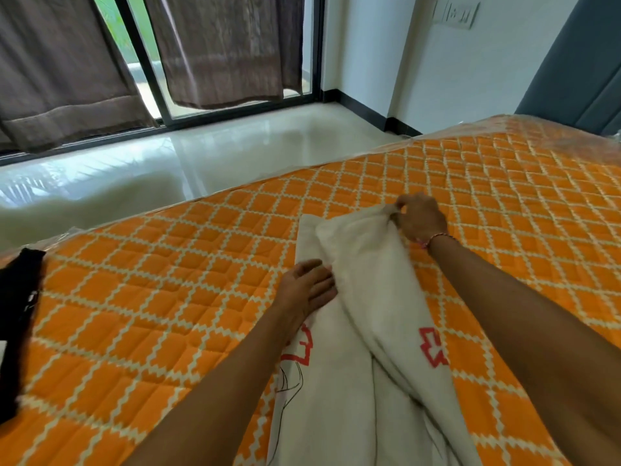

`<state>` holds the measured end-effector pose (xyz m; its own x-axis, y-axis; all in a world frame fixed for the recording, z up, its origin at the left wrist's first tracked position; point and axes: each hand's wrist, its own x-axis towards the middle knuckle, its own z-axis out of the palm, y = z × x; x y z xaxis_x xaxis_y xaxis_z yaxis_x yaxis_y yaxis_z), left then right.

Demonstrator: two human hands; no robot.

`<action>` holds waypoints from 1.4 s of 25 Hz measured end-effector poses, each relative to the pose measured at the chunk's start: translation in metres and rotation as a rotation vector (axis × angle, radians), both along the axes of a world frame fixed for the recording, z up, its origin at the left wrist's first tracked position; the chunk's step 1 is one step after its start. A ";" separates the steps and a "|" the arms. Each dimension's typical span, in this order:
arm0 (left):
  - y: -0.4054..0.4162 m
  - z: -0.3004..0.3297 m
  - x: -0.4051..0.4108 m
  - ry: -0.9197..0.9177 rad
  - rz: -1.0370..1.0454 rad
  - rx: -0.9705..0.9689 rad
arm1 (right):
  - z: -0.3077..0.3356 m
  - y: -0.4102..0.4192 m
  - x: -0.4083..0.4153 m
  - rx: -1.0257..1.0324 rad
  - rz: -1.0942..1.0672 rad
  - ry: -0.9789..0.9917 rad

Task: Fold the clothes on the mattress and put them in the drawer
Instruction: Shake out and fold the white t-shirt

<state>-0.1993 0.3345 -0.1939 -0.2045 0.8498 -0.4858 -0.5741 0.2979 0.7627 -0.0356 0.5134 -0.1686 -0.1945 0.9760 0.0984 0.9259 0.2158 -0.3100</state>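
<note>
— What lies nearest the camera?

— A white garment (356,381) with red printed marks, spread lengthwise on the orange quilted mattress (151,297), running from the bottom edge of the view away toward the far side. Its right portion is turned over onto the middle, making a long raised fold.

— And the hands?

— The left hand (307,290) rests flat on the garment's left part, fingers straight and together, pressing the cloth just beside the fold. It grips nothing. Farther off, the right hand (420,220) pinches the far end of the folded-over cloth between thumb and curled fingers, lifting that corner slightly off the mattress. A pink thread band (433,240) sits on that wrist.

— Anything else on the mattress?

— A black garment (18,324) at the left edge, well apart from the white one, partly cut off by the frame.

— Beyond the mattress?

— A glossy pale floor (235,153), then a dark-framed glass door (148,62) with brown curtains (60,68) hanging over it, and a white wall with a switch plate (455,15) on the right.
</note>
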 end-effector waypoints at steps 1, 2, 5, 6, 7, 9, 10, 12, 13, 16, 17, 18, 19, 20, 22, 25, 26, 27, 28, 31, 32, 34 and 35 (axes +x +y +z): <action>0.001 -0.001 0.000 0.000 -0.005 0.002 | 0.000 0.002 0.012 0.005 -0.107 0.029; 0.002 -0.002 0.000 -0.008 -0.013 -0.002 | -0.002 -0.002 0.020 -0.001 -0.194 0.051; 0.001 -0.002 -0.001 -0.038 -0.028 -0.010 | -0.004 -0.031 0.010 0.147 -0.216 0.193; 0.002 -0.001 -0.001 -0.042 -0.028 -0.010 | -0.004 -0.045 -0.002 0.165 -0.135 0.216; 0.002 -0.001 -0.001 -0.041 -0.024 -0.008 | -0.005 -0.058 -0.016 0.124 -0.029 0.174; 0.004 -0.002 0.000 -0.035 -0.010 -0.004 | -0.010 -0.073 -0.039 -0.033 0.155 -0.026; 0.004 -0.003 0.001 -0.029 -0.007 -0.002 | -0.009 -0.072 -0.044 -0.056 0.168 -0.103; 0.002 -0.004 0.002 -0.021 -0.003 0.003 | -0.002 -0.057 -0.044 -0.006 0.044 -0.085; 0.002 -0.005 0.002 -0.017 -0.001 0.007 | 0.000 -0.046 -0.041 -0.047 -0.026 0.026; 0.003 -0.007 0.002 -0.012 0.013 0.001 | 0.004 -0.034 -0.029 -0.467 0.005 0.551; 0.003 -0.008 0.003 -0.002 0.019 0.005 | 0.005 -0.040 -0.024 -0.483 -0.008 0.706; 0.003 -0.007 0.004 0.022 0.025 0.006 | 0.007 -0.047 -0.017 -0.398 -0.053 0.805; 0.001 -0.005 0.007 0.064 0.027 0.007 | 0.009 -0.058 -0.007 -0.253 -0.096 0.815; 0.001 -0.005 0.010 0.128 0.023 0.013 | 0.010 -0.072 0.004 -0.108 -0.107 0.748; -0.004 0.002 0.019 0.313 -0.015 0.028 | 0.007 -0.110 0.025 0.025 -0.013 0.559; -0.026 0.019 0.045 0.995 -0.259 0.128 | 0.001 -0.178 0.041 0.026 0.127 0.347; -0.043 0.024 0.060 1.226 -0.346 0.152 | 0.001 -0.202 0.044 0.047 0.128 0.308; -0.064 0.027 0.077 1.374 -0.390 0.144 | 0.004 -0.225 0.048 0.067 0.101 0.282; -0.089 0.028 0.093 1.428 -0.433 0.089 | 0.007 -0.247 0.053 0.060 0.060 0.246; -0.151 0.023 0.120 1.218 -0.523 -0.105 | 0.013 -0.311 0.064 -0.246 0.003 -0.020; -0.163 0.021 0.122 1.141 -0.512 -0.125 | 0.014 -0.327 0.064 -0.344 -0.013 -0.042; -0.174 0.022 0.116 0.996 -0.389 -0.150 | 0.016 -0.345 0.064 -0.410 -0.033 -0.015; -0.182 0.028 0.113 0.963 -0.320 -0.143 | 0.020 -0.350 0.063 -0.396 -0.024 -0.021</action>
<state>-0.0864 0.1526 -0.1658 -0.3355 0.8798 -0.3367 0.3853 0.4543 0.8032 0.0271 0.1635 -0.1491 -0.1689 0.9420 -0.2901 0.9363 0.0614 -0.3459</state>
